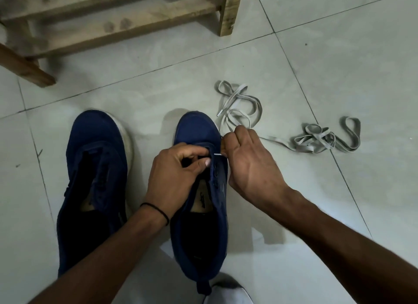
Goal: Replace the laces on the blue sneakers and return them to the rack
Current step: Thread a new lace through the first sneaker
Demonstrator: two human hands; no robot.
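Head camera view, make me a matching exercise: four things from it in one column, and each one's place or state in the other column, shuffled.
Things:
1. wooden rack
2. grey lace bundle
3. lace tip
4. unheld blue sneaker

Places or states:
A. poking out at an eyelet, beside the right hand
B. no lace in it, far left
C. piled at the far right
D. standing at the top of the view

Pairs: 1-D, 2-C, 3-A, 4-B.

The wooden rack point(117, 16), upper left, is blurred and cropped by the top edge. The left hand point(174, 174) hides the tongue of one sneaker point(196, 127).
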